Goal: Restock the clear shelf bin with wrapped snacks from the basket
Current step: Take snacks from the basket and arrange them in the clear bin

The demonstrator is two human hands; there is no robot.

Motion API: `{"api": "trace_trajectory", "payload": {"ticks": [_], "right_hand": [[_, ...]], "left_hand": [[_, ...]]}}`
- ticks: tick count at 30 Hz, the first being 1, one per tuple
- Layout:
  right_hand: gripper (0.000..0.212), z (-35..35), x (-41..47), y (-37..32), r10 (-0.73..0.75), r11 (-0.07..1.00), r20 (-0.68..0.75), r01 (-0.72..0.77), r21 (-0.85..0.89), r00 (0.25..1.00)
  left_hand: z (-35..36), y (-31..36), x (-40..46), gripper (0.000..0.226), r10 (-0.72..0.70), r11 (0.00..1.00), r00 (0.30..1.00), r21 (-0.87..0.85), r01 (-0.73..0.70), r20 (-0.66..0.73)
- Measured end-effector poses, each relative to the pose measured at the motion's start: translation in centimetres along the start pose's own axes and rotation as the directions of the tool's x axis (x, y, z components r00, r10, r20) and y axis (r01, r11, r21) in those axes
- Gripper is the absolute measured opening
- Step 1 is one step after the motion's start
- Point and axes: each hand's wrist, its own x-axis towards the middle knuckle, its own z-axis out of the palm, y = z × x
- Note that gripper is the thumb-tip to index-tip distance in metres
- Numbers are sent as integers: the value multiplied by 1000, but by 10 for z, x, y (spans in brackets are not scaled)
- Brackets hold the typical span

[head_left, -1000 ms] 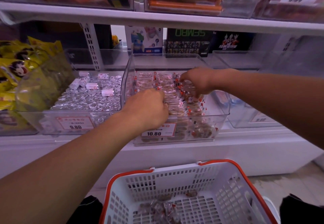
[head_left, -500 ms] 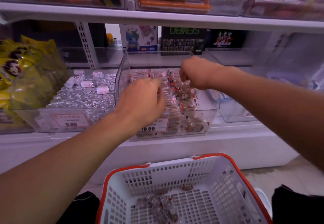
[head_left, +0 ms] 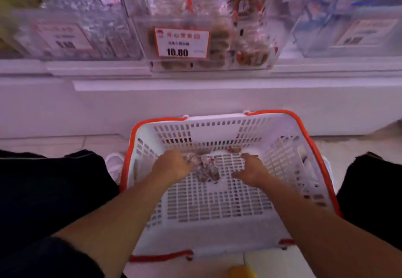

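The white basket with an orange rim (head_left: 304,129) stands on the floor below me. A small pile of clear-wrapped brown snacks (head_left: 205,169) lies on its slatted bottom. My left hand (head_left: 171,165) is at the pile's left side, fingers curled onto the wrappers. My right hand (head_left: 250,171) rests on the basket floor just right of the pile, fingers spread, thumb toward the snacks. Above, the clear shelf bin (head_left: 219,38) with a 10.80 price tag (head_left: 182,42) holds several of the same snacks.
A bin of silver-wrapped sweets (head_left: 82,16) sits left of the target bin, another clear bin (head_left: 326,27) right of it. The white shelf base (head_left: 195,99) rises behind the basket. My dark trouser knees (head_left: 43,190) flank the basket.
Both hands have left the shelf bin and dropped into the basket beside the snack pile. My view has tilted down from the shelves to the basket.
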Motion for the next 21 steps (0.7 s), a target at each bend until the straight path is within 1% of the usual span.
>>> {"api": "trace_trajectory", "payload": {"ticks": [1, 3, 5, 7, 9, 10, 11, 12, 13, 14, 15, 16, 18, 19, 20, 21], "right_hand": [[60, 12, 5, 11, 24, 999, -14, -23, 38, 1000], [75, 31, 15, 21, 75, 993, -102, -65, 101, 992], [81, 43, 30, 25, 110, 987, -147, -91, 133, 983], [79, 52, 43, 27, 64, 987, -189, -34, 158, 980], [71, 61, 50, 27, 48, 975, -253, 10, 222, 966], [66, 65, 53, 26, 65, 961, -299, 22, 276, 952], [63, 70, 56, 25, 94, 942, -341, 28, 336, 935], [63, 74, 60, 23, 153, 912, -361, 9, 411, 920], [69, 77, 65, 21, 244, 867, -356, -38, 497, 902], [76, 76, 71, 17, 352, 805, -325, -107, 583, 878], [79, 76, 79, 15, 434, 747, -297, -156, 647, 850], [73, 76, 86, 14, 474, 729, -287, -188, 658, 832], [56, 77, 94, 11, 474, 784, -298, -244, 570, 828], [51, 80, 97, 11, 466, 806, -292, -265, 530, 835], [44, 82, 98, 10, 467, 806, -274, -278, 523, 841], [33, 85, 98, 9, 464, 799, -262, -272, 537, 846]], "left_hand": [[23, -7, 6, 63, -91, 989, 994, -112, 98, 67], [60, -11, 14, 87, -219, 922, 956, -278, 268, 195], [81, -8, 28, 100, -329, 809, 920, -439, 391, 212], [92, -3, 50, 104, -443, 666, 877, -586, 461, 186], [96, 2, 71, 102, -564, 528, 803, -664, 530, 193], [96, 3, 80, 101, -623, 471, 757, -679, 563, 197], [96, 4, 88, 102, -672, 417, 714, -696, 584, 197], [96, 4, 94, 106, -710, 359, 674, -720, 594, 202], [96, 4, 99, 111, -735, 309, 643, -737, 601, 216], [98, 5, 104, 118, -746, 295, 626, -729, 617, 228], [100, 5, 107, 122, -745, 297, 621, -712, 636, 244], [105, 5, 111, 123, -735, 299, 628, -708, 640, 257], [112, 6, 115, 115, -710, 273, 647, -738, 617, 278], [114, 6, 116, 111, -698, 303, 662, -724, 620, 275], [115, 6, 116, 110, -692, 346, 670, -691, 634, 268], [116, 8, 116, 108, -698, 368, 672, -681, 633, 248]]}}
